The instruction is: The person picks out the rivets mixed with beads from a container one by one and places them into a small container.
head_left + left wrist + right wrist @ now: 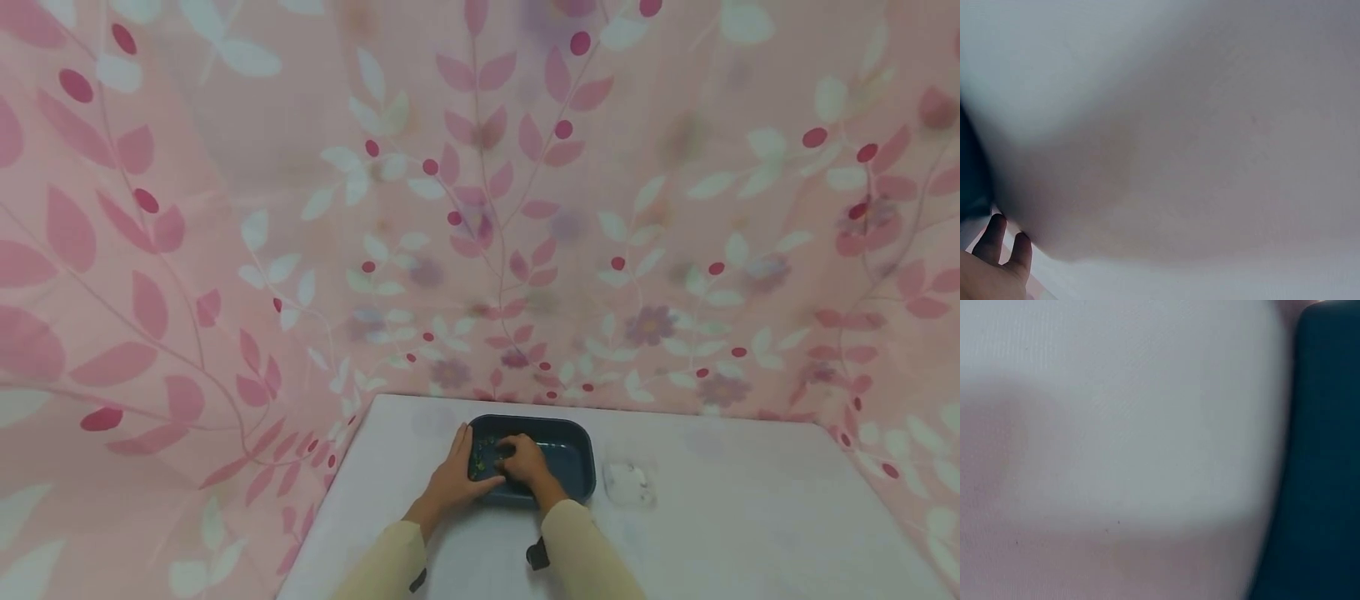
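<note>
A dark blue rectangular basin (573,433) stands on the white table, with small green and yellow bits (480,457) gathered in its left part. My left hand (452,479) rests against the basin's left end, fingers straight along the side and thumb stretched over the near rim. In the left wrist view, two fingertips of the left hand (1007,259) show beside the basin wall (974,169). My right hand (525,458) reaches over the near rim into the basin, its fingers bent down by the bits. I cannot tell whether it pinches any. The right wrist view shows the basin's outer wall (1322,450).
A small clear plastic container (630,483) with white contents sits just right of the basin. The white table (750,508) extends farther right. Pink floral cloth (510,208) hangs behind the table and at both sides.
</note>
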### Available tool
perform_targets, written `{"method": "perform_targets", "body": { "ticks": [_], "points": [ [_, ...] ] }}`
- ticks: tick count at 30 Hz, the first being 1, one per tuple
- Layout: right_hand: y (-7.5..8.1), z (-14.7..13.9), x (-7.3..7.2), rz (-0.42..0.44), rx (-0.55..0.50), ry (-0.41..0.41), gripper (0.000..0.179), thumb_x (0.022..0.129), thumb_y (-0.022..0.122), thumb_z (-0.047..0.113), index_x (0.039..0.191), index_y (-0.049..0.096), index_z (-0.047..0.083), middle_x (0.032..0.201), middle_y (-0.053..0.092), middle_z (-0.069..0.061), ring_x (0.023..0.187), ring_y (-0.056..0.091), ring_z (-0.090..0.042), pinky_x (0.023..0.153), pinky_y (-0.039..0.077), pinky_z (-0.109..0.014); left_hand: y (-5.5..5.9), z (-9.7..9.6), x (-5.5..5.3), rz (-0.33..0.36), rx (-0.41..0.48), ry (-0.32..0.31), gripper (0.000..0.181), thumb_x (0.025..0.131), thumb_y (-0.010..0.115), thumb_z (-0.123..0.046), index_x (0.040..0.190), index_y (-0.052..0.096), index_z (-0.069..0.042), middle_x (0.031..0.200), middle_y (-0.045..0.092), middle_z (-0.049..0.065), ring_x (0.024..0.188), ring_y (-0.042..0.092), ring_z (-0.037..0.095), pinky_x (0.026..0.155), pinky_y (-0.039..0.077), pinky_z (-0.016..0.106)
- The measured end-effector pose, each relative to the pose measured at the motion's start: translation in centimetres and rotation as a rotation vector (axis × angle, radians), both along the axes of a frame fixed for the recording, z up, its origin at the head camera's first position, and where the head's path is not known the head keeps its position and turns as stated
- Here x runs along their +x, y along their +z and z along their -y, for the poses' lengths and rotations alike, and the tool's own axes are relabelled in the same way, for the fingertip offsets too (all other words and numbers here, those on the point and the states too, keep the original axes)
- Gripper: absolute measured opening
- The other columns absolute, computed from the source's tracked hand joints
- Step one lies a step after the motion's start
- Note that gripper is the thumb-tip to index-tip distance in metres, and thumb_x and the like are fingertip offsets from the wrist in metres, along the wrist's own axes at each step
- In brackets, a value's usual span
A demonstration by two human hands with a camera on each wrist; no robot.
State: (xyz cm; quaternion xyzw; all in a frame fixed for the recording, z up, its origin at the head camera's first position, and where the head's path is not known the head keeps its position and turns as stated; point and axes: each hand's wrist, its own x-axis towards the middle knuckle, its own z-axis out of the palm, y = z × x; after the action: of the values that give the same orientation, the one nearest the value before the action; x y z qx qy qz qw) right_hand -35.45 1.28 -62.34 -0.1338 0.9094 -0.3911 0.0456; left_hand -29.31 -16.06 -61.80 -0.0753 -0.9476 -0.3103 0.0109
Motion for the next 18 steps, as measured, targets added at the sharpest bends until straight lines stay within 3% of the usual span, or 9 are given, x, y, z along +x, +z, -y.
{"method": "perform_targets", "body": {
  "ticks": [8,18],
  "points": [
    [-0.63,-0.12,0.37,-0.05,0.052,0.039,0.014,0.08,0.079,0.013,0.094,0.078,0.011,0.093,0.073,-0.006,0.087,0.067,-0.024,0.08,0.054,-0.045,-0.08,-0.28,0.7,-0.01,-0.01,-0.009,0.116,0.08,0.067,-0.068,0.158,0.013,-0.002,0.166,0.01,0.016,0.137,0.046,0.036,0.096,0.05,0.052],
    [-0.31,0.34,0.12,-0.072,0.078,0.06,0.006,0.085,0.077,0.015,0.084,0.077,0.008,0.077,0.07,0.002,0.07,0.061,-0.012,0.066,0.052,-0.036,0.13,0.02,0.28,-0.021,-0.009,0.0,0.117,0.079,0.066,-0.071,0.158,0.012,-0.004,0.166,0.01,0.015,0.132,0.051,0.035,0.092,0.052,0.051]
  ]
}}
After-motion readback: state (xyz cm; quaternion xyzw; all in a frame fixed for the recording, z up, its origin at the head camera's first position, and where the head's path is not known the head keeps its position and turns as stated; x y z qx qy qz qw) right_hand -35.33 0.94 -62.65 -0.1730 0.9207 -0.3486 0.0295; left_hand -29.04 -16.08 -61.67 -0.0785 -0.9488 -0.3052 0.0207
